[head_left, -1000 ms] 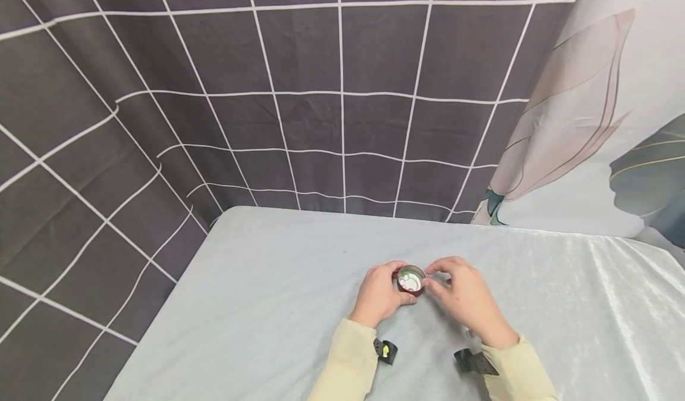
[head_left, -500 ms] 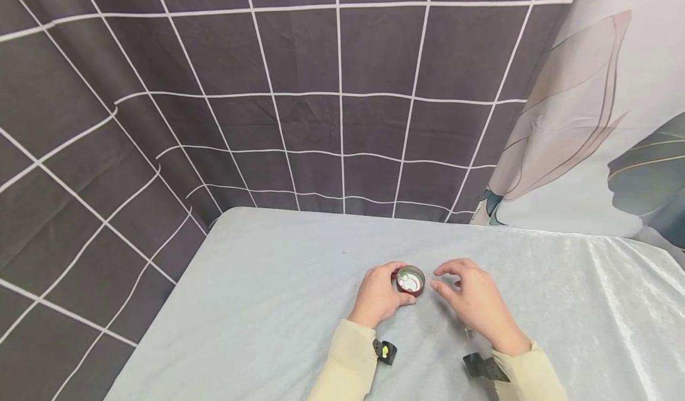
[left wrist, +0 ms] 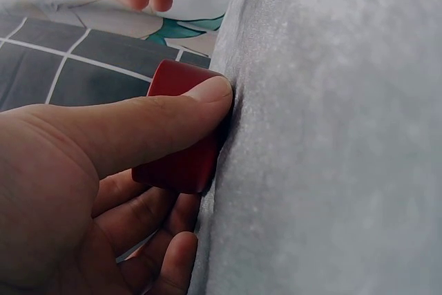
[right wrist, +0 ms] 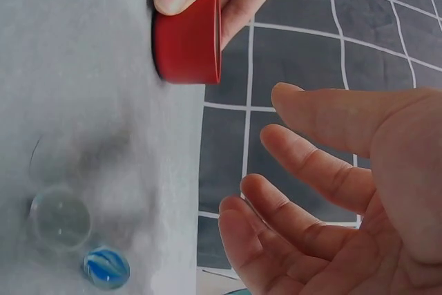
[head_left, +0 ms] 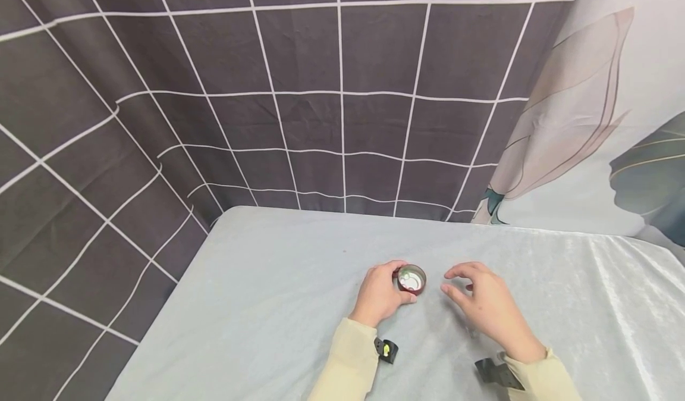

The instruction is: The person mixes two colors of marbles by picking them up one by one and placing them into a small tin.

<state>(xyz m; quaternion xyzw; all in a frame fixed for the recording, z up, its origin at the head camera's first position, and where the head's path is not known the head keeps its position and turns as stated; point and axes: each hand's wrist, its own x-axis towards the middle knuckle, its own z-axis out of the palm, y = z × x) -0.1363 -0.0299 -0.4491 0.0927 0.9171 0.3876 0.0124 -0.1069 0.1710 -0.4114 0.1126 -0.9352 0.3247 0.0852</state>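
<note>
My left hand [head_left: 376, 292] grips a small, round, open-topped red tin [right wrist: 185, 43], with the thumb on one side and fingers on the other. The tin stands upright on the cloth; in the head view its bottom looks silvery, with small round shapes inside, too small to identify. To the right and apart from it, my right hand [head_left: 491, 303] hovers with loosely bent, spread fingers and nothing between them. In the right wrist view, a clear glass marble [right wrist: 62, 219] and a blue-swirled marble [right wrist: 107, 267] lie on the cloth near that hand.
Pale grey plush cloth [head_left: 257, 306] covers the table. Behind and to the left hangs a dark curtain [head_left: 305, 121] with a white grid. A leaf-patterned curtain [head_left: 578, 151] hangs at the right back. Each wrist wears a dark strap.
My right hand has drawn away from the tin's rim, moving right and slightly toward me. The left hand and the tin have stayed in place.
</note>
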